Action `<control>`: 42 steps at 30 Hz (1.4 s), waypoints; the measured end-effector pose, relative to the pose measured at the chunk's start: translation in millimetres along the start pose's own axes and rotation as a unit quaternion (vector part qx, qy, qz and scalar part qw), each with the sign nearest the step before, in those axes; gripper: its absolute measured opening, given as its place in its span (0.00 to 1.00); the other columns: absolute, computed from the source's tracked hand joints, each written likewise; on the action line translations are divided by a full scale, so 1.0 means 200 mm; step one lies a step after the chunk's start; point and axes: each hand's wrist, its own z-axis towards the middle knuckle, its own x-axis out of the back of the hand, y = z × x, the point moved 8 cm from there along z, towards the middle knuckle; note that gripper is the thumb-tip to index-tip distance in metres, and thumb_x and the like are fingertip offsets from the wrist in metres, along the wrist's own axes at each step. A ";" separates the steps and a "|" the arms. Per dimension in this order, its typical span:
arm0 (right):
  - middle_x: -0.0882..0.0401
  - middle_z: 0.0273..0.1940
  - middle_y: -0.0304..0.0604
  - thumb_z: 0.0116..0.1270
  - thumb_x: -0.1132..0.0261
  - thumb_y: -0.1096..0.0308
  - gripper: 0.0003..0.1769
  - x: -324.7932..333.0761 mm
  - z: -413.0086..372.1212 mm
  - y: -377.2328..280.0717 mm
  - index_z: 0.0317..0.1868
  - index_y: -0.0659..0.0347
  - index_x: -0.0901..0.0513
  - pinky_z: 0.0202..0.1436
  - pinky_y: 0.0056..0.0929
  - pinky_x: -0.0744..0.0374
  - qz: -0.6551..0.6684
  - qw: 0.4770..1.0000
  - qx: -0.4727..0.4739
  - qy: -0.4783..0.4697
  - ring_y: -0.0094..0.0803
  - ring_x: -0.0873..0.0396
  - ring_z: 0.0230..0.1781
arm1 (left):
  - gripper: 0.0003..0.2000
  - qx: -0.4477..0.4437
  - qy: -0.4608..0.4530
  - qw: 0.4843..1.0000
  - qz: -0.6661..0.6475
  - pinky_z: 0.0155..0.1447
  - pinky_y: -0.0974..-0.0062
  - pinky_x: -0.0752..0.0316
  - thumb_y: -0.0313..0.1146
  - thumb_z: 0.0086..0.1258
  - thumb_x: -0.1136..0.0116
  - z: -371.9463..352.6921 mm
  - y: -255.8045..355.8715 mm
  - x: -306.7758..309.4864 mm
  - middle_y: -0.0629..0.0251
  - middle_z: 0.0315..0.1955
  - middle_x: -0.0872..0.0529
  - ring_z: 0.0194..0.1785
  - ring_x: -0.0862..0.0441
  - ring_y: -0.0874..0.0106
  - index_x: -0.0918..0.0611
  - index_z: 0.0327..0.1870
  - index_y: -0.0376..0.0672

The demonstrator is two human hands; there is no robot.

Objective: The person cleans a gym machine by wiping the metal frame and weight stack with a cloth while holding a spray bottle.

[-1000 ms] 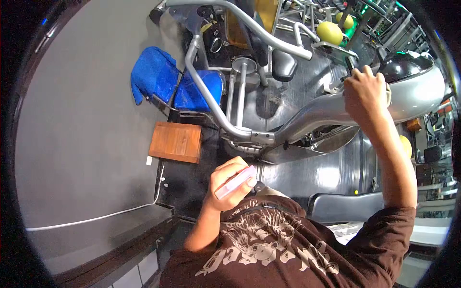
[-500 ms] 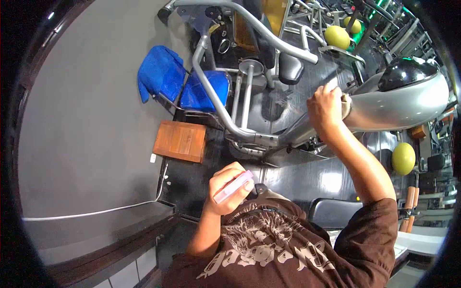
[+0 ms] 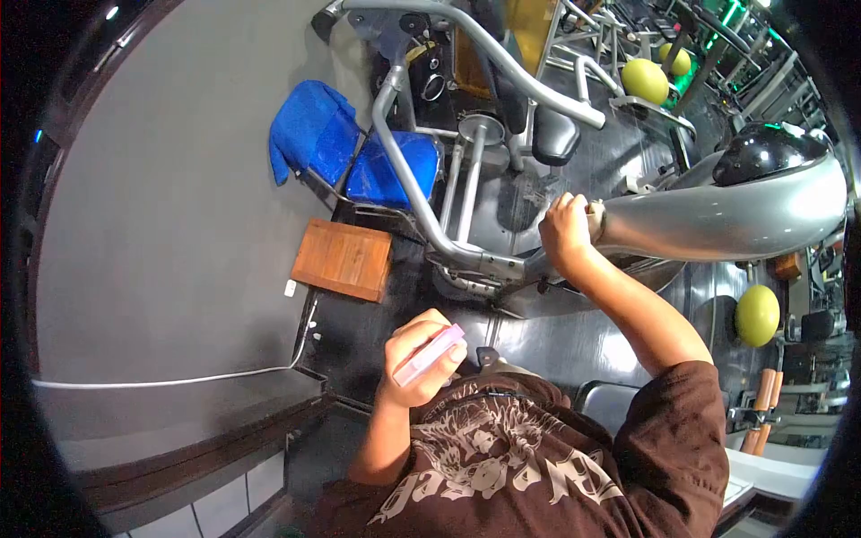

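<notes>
My left hand (image 3: 420, 357), low and left of centre, is closed around a pink, flat rectangular object (image 3: 429, 355) held at a slant in front of my shirt. Up and to the right, my right hand (image 3: 569, 231) has its fingers curled at the narrow end of a big silver machine housing (image 3: 717, 220). Something small and light-coloured shows beside those fingers, but I cannot make out what it is. Gray metal tubing (image 3: 404, 170) of the machine curves between the hands and the wall.
A blue chair (image 3: 390, 170) with a blue cloth (image 3: 309, 121) and a wooden box (image 3: 341, 258) stand by the gray wall (image 3: 170, 215). Yellow-green balls (image 3: 645, 82) and other gym equipment are at the right. A white cable (image 3: 170, 383) runs along the wall.
My right hand has moved left and down along the machine, and its fingers are at the housing's narrow end. My left hand still holds the pink object. The view has shifted slightly.
</notes>
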 end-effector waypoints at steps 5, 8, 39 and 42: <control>0.14 0.46 0.38 0.70 0.39 0.58 0.14 -0.06 0.04 -0.11 0.46 0.51 0.10 0.48 0.44 0.29 0.015 1.000 0.013 0.006 0.35 0.21 0.50 | 0.06 -0.014 0.017 1.000 0.006 0.35 0.73 0.27 0.24 0.65 0.33 -0.01 0.01 0.00 0.58 0.28 0.17 0.29 0.21 0.69 0.18 0.34 0.30; 0.15 0.47 0.39 0.70 0.39 0.57 0.15 -0.14 0.09 -0.17 0.47 0.52 0.10 0.47 0.44 0.30 0.017 0.999 0.026 -0.018 0.36 0.21 0.50 | 0.08 0.005 0.030 0.999 0.015 0.36 0.73 0.27 0.27 0.66 0.33 -0.02 0.01 0.00 0.58 0.29 0.17 0.29 0.20 0.69 0.18 0.34 0.31; 0.16 0.48 0.42 0.72 0.41 0.58 0.16 -0.52 0.21 -0.65 0.48 0.52 0.09 0.47 0.44 0.31 0.078 0.983 0.165 0.031 0.40 0.23 0.51 | 0.06 0.020 0.053 0.997 0.044 0.35 0.74 0.27 0.25 0.65 0.32 -0.05 0.00 -0.07 0.59 0.29 0.17 0.29 0.21 0.70 0.17 0.35 0.31; 0.17 0.52 0.41 0.70 0.40 0.57 0.15 -0.61 0.24 -0.75 0.46 0.48 0.07 0.50 0.44 0.29 0.103 0.978 0.179 0.020 0.40 0.24 0.56 | 0.06 0.026 0.061 0.996 0.053 0.36 0.73 0.27 0.25 0.65 0.32 -0.07 0.00 -0.07 0.58 0.29 0.17 0.29 0.21 0.69 0.17 0.35 0.31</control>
